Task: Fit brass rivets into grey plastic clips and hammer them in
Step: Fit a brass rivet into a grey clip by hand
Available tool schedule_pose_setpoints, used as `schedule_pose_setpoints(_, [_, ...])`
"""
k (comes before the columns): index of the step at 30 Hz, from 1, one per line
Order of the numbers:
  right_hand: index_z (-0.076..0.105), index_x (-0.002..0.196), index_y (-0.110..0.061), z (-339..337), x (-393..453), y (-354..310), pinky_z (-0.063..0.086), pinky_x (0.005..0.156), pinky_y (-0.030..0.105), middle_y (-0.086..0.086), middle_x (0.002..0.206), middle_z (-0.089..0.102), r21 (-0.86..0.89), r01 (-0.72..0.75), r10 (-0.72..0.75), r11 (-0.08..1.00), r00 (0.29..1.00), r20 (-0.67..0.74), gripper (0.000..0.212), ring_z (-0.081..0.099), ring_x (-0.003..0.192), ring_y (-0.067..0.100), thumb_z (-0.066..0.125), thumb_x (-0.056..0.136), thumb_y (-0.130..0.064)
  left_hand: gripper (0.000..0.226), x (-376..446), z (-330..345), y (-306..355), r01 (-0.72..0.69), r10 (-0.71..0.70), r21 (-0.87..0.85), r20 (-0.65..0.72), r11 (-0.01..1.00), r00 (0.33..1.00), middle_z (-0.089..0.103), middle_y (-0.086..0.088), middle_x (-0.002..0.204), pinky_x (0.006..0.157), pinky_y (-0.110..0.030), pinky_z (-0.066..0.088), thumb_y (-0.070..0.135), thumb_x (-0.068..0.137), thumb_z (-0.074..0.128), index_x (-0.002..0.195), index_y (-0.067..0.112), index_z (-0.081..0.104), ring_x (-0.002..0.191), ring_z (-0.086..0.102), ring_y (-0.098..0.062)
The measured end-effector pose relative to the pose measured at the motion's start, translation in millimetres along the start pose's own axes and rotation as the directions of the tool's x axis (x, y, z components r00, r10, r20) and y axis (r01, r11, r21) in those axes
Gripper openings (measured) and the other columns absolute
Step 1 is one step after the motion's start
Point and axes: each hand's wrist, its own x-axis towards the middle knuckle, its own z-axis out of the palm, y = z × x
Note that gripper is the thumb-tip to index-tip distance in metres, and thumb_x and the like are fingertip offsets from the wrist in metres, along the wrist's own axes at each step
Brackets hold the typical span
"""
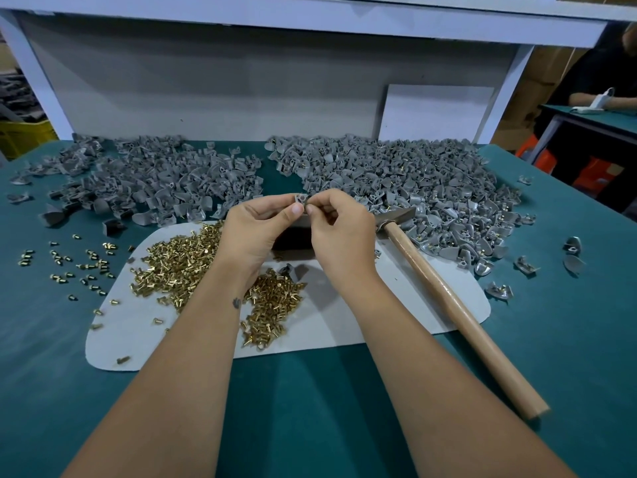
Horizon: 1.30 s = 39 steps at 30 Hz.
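My left hand pinches a small grey plastic clip between thumb and fingers, held up over the white mat. My right hand meets it at the clip, fingertips pinched together on something too small to make out. Brass rivets lie heaped on the mat under my left forearm, with a second heap between my arms. A hammer lies to the right, its wooden handle running toward me and its metal head beside my right hand. A dark block sits under my hands, mostly hidden.
A pile of grey clips fills the back left of the green table; a larger pile with brass showing fills the back right. Loose rivets scatter at the left. A white board leans at the back. Another person's arm is far right.
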Motion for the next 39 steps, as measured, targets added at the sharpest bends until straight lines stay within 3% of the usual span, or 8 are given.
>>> schedule_pose_setpoints(6, [0.066,0.083,-0.022,-4,5,-3,0.045,0.069,0.009,-0.014,0.078,0.063,0.093,-0.016,0.015,0.995,1.0,0.008,0.017,0.059,0.076,-0.001,0.062,0.087,-0.007,0.035,2,2,1,-0.009,0.009,-0.027,-0.002,1.0,1.0,0.076,-0.007,0.091,0.072,-0.024,0.057,0.019,0.069,0.076,0.103,0.01,0.072,0.085,0.074,-0.017])
schedule_pose_setpoints(13, [0.066,0.104,-0.014,0,1,-4,0.05,0.083,0.029,-0.005,0.097,0.058,0.01,0.116,-0.116,0.993,0.993,0.005,0.024,0.055,0.09,0.011,0.064,0.082,-0.006,0.017,6,4,-2,0.007,-0.007,-0.01,-0.029,1.0,1.0,0.076,-0.001,0.085,0.071,-0.021,0.055,0.01,0.083,0.07,0.1,0.011,0.069,0.079,0.071,-0.011])
schedule_pose_setpoints(16, [0.068,0.109,-0.013,1,2,-2,0.051,0.085,0.035,-0.004,0.099,0.058,-0.019,0.155,-0.155,0.988,0.988,0.004,0.026,0.056,0.095,0.014,0.066,0.084,-0.007,0.014,5,2,-2,0.004,-0.004,0.023,-0.012,1.0,1.0,0.075,-0.002,0.085,0.076,-0.028,0.057,0.011,0.088,0.067,0.102,0.01,0.069,0.08,0.071,-0.014])
schedule_pose_setpoints(20, [0.068,0.112,-0.012,-3,4,4,0.051,0.086,0.039,0.0,0.101,0.058,-0.059,0.174,-0.172,0.983,0.984,0.039,0.03,0.056,0.099,0.019,0.065,0.084,-0.003,0.01,4,1,-1,0.004,-0.002,0.107,-0.02,0.994,1.0,0.074,0.002,0.082,0.071,-0.024,0.055,0.021,0.093,0.062,0.089,0.021,0.071,0.08,0.07,-0.011])
schedule_pose_setpoints(26, [0.071,0.105,-0.014,-10,10,13,0.047,0.088,0.035,-0.003,0.098,0.061,-0.161,0.162,-0.154,0.974,0.986,0.06,0.026,0.054,0.099,0.017,0.063,0.084,-0.001,0.011,9,-1,-11,-0.072,0.103,0.386,-0.06,0.92,0.993,0.074,0.003,0.091,0.09,-0.04,0.055,0.021,0.087,0.071,0.083,0.03,0.076,0.098,0.067,-0.017])
schedule_pose_setpoints(30, [0.07,0.108,-0.011,-11,12,19,0.045,0.088,0.032,0.001,0.1,0.064,-0.193,0.119,-0.102,0.974,0.99,0.094,0.033,0.054,0.101,0.02,0.051,0.085,0.005,0.009,13,-4,-16,-0.061,0.152,0.586,-0.107,0.808,0.983,0.067,-0.005,0.111,0.103,-0.045,0.045,0.032,0.079,0.072,0.085,0.039,0.073,0.119,0.055,-0.028])
schedule_pose_setpoints(35, [0.072,0.1,-0.014,-8,14,19,0.044,0.089,0.034,-0.001,0.097,0.066,-0.154,0.068,-0.054,0.986,0.994,0.093,0.021,0.055,0.1,0.018,0.057,0.088,-0.008,0.019,10,-1,-15,-0.102,0.235,0.687,-0.102,0.72,0.967,0.063,0.028,0.092,0.108,-0.048,0.034,0.03,0.079,0.074,0.073,0.045,0.065,0.124,0.046,-0.022])
schedule_pose_setpoints(39, [0.073,0.088,-0.019,-7,15,19,0.044,0.087,0.039,-0.004,0.091,0.063,-0.204,0.083,-0.058,0.975,0.99,0.127,0.008,0.053,0.096,0.018,0.065,0.085,-0.019,0.024,10,0,-14,-0.107,0.233,0.713,-0.082,0.693,0.969,0.06,0.029,0.09,0.109,-0.048,0.03,0.028,0.08,0.074,0.071,0.046,0.062,0.124,0.045,-0.022])
